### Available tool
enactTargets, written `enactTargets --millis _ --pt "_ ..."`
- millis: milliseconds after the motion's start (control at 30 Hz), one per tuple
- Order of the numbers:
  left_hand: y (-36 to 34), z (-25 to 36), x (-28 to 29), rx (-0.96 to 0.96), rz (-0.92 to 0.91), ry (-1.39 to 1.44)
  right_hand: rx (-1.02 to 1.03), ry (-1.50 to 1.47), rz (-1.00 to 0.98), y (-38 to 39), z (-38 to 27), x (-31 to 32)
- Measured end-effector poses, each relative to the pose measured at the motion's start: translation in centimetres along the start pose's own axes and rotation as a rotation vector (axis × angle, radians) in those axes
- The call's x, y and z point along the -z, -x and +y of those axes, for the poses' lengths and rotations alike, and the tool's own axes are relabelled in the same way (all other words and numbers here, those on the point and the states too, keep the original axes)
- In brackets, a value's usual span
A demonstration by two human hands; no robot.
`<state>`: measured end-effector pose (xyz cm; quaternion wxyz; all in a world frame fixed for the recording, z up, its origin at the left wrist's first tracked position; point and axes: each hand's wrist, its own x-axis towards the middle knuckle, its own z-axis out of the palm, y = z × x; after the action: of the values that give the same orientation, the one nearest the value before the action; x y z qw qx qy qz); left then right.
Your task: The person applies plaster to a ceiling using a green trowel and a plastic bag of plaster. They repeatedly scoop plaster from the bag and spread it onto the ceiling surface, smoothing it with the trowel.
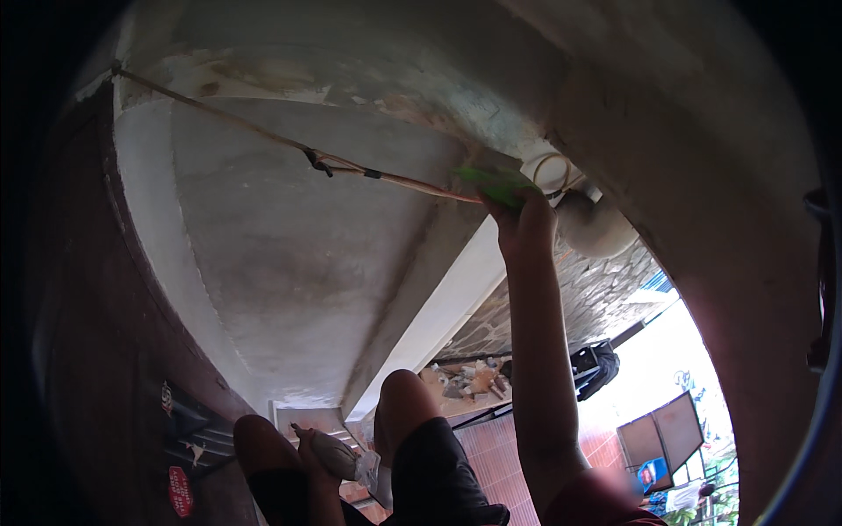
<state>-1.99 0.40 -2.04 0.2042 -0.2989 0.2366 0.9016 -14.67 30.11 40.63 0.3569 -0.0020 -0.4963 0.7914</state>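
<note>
My right arm reaches up, and its hand [524, 215] is closed on a flat bright green thing [500, 186], too smeared by motion to name. It is held against or close to the upper grey wall surface, beside a tan cord [412, 182]; whether they touch I cannot tell. Low down between my bare knees, my left hand [314, 460] is wrapped round a grey-filled plastic bag [335, 453] with a narrow pointed end. The fingers of the left hand show only in part.
The cord has a black-taped knot [317, 163] and runs to the dark wooden frame [114, 68] at left. A round pale fixture [598, 226] hangs by my right wrist. Rubble [474, 379] lies below on a ledge. A person [684, 500] is outside at lower right.
</note>
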Motion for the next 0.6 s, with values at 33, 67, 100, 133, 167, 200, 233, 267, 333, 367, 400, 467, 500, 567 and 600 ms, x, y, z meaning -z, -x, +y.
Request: enactTargets --millis 33,67,100,133,167,200,233,267,333,367,400,467,500,567,600 --pt "0.2 0.1 -0.2 -0.009 -0.016 0.020 0.006 0.001 0.039 -0.6 0.0 -0.2" --pt "0.3 0.2 -0.4 0.001 -0.012 0.040 0.012 0.002 0.085 -1.2 0.1 -0.5" --pt "0.5 0.4 -0.6 0.007 0.001 0.049 0.018 -0.016 0.092 -1.7 0.1 -0.7" --pt "0.7 0.5 -0.8 0.012 0.016 0.056 0.023 -0.035 0.110 -2.2 0.1 -0.9" --pt "0.9 0.7 -0.9 0.015 0.026 0.043 0.030 -0.059 0.121 -2.7 0.1 -1.1" --pt "1.1 0.8 -1.1 0.018 0.035 0.029 0.039 -0.067 0.139 -3.2 0.3 -1.2" --pt "1.4 1.0 -1.2 0.021 0.045 0.014 0.050 -0.080 0.151 -3.6 0.5 -1.2" --pt "1.5 1.1 -1.3 0.021 0.050 0.013 0.061 -0.094 0.163 -4.1 0.7 -1.3" --pt "1.7 1.2 -1.3 0.020 0.078 -0.004 0.023 -0.095 0.117 -4.8 1.2 -1.2" --pt "1.6 1.2 -1.3 0.032 0.064 0.015 0.008 -0.089 0.106 -5.3 1.4 -1.3" --pt "1.5 1.2 -1.3 0.041 0.061 0.023 0.010 -0.102 0.134 -5.7 1.7 -1.4" --pt "1.1 1.0 -1.2 0.044 0.055 0.035 0.029 -0.116 0.219 -6.8 2.0 -2.2" --pt "0.9 0.9 -1.1 0.039 0.054 0.038 0.038 -0.118 0.239 -7.2 1.9 -2.4" --pt "0.6 0.7 -1.1 0.024 0.041 0.034 0.048 -0.130 0.269 -7.8 1.6 -2.9" --pt "0.5 0.7 -1.1 0.012 0.026 0.030 0.053 -0.115 0.273 -8.0 1.4 -3.1"
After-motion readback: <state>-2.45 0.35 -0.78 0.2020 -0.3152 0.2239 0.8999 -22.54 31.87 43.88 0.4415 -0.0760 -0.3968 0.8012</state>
